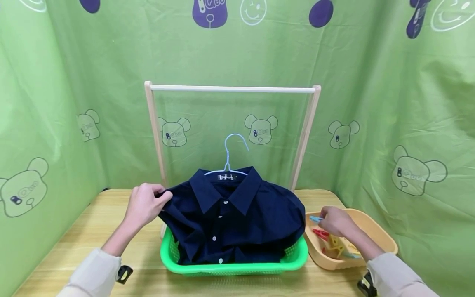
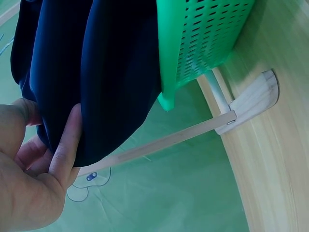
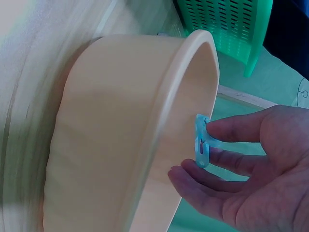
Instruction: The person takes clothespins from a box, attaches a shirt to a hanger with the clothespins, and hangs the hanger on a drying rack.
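Note:
A dark navy shirt [image 1: 237,218] with a collar and white buttons lies in the green basket [image 1: 237,269], a light blue wire hanger [image 1: 227,156] in its neck. My left hand [image 1: 146,204] pinches the shirt at its left shoulder, thumb and fingers on the cloth [image 2: 111,87] in the left wrist view. Over the peach tub [image 1: 387,243] my right hand [image 1: 335,220] pinches a light blue clothespin [image 3: 202,140] between thumb and fingers. Red clothespins [image 1: 321,234] and a yellow clothespin [image 1: 336,246] lie in the tub below that hand.
Behind the basket stands a wooden rack with a white top bar [image 1: 233,88] and slanted posts [image 1: 306,136]. The wooden table [image 1: 111,231] carries everything. Green printed curtains [image 1: 408,123] enclose the back and both sides.

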Demonstrator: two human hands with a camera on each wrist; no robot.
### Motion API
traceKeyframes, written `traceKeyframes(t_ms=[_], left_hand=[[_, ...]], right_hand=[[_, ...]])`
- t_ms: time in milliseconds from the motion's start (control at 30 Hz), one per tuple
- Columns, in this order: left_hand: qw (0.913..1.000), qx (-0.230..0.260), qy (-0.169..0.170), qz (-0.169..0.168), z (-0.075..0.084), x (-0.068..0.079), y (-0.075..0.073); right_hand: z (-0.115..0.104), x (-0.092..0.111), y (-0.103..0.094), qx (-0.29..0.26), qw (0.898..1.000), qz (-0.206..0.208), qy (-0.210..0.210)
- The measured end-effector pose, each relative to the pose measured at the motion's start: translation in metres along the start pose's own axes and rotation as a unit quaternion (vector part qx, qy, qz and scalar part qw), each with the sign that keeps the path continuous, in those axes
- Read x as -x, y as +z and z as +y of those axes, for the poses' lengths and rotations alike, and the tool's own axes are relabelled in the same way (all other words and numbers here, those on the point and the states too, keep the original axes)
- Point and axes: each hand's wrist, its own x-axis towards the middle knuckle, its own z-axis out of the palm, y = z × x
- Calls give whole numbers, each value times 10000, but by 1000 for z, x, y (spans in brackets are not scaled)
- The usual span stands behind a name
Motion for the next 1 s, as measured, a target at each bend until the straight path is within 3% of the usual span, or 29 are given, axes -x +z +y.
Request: traceKeyframes(t_ms=[500, 1000], left_hand=[[10000, 38, -46, 19, 0, 1, 1], [10000, 40, -71, 1, 1, 1, 1]], right_hand=[[-8, 0, -8, -272, 9970, 721, -63], [-16, 1, -15, -401, 9923, 1151, -214]])
